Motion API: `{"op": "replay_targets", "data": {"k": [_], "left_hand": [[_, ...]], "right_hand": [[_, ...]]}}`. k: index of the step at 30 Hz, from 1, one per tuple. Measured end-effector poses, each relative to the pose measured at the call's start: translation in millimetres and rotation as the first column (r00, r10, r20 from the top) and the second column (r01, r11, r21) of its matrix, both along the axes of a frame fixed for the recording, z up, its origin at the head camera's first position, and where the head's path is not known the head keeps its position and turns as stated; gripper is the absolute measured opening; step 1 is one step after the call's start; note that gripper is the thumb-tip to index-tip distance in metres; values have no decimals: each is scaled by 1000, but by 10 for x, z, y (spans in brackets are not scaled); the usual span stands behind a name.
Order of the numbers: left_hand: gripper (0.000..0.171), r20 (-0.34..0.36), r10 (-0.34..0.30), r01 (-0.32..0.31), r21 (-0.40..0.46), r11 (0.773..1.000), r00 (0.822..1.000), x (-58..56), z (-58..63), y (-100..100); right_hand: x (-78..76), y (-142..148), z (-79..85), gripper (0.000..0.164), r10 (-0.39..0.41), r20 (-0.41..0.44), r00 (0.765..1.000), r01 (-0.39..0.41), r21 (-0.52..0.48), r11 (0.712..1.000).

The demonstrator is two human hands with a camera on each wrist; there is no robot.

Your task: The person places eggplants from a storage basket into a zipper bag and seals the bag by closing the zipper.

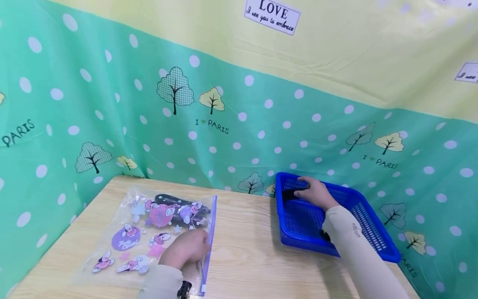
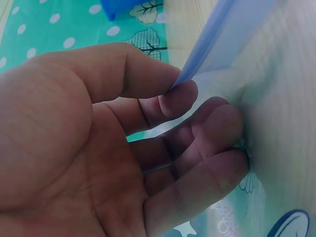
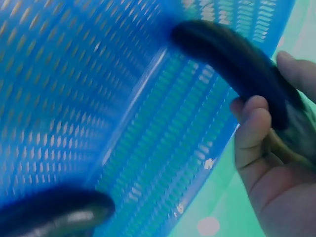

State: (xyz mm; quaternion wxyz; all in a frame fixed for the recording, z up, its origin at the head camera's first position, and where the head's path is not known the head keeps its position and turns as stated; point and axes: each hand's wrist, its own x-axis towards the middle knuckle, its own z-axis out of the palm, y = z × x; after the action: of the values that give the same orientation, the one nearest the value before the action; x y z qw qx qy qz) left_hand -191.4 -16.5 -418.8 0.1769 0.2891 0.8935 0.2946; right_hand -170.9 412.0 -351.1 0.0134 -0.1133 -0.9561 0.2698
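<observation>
My right hand is over the left side of the blue plastic basket. It grips a long, dark eggplant that slants across the basket's slotted wall. Another dark eggplant lies inside the basket, partly cut off in the right wrist view. On the table's left, my left hand pinches the lilac zip edge of a clear printed bag between thumb and forefinger, the other fingers curled against the plastic. Inside that bag, at its far side, lie dark elongated eggplants, partly covered by the prints.
The light wooden table runs between bag and basket. Behind it hangs a green and yellow curtain with dots, trees and lettering, close to the basket's far side. The bag's slider sits at the near end of its zip.
</observation>
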Motion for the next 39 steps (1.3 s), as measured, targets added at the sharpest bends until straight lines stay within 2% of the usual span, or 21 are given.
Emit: {"op": "replay_targets", "data": {"k": [4,6,8,12,16,20,24,27,32,39], "left_hand": [[9,23,7,-7,-5,1000,1000,-25,-2,-44],[9,31,9,-9,2,1000,999,-29,-2,-47],[10,28,12,-13,10,1000,1000,-30,7,-31],[10,17,7,-7,25,1000,1000,-35,33,-17],[10,8,-13,13,39,999,1000,-38,59,-4],[10,6,-1,1,31,1000,1000,-30,68,-44],[12,10,0,-1,37,999,1000,-22,51,-103],[12,6,-10,10,44,999,1000,-14,56,-101],[9,15,-18,17,55,998,1000,-7,53,-86],[8,17,-10,9,52,999,1000,-11,29,-98]], "right_hand": [[-30,-60,-41,61,-48,-46,998,40,-162,986],[-32,-66,-39,50,-63,-49,997,52,-201,978],[-20,-53,-16,42,-72,-31,997,64,-210,976],[19,-55,51,56,-102,46,994,110,-209,972],[94,-56,110,48,-124,87,988,141,-223,965],[94,-110,131,53,-50,128,990,83,-268,960],[48,-192,136,53,2,194,981,55,-288,956],[71,-200,139,54,23,227,974,48,-301,952],[101,-180,92,57,23,203,979,38,-294,955],[108,-186,70,52,35,156,987,-4,-197,980]]}}
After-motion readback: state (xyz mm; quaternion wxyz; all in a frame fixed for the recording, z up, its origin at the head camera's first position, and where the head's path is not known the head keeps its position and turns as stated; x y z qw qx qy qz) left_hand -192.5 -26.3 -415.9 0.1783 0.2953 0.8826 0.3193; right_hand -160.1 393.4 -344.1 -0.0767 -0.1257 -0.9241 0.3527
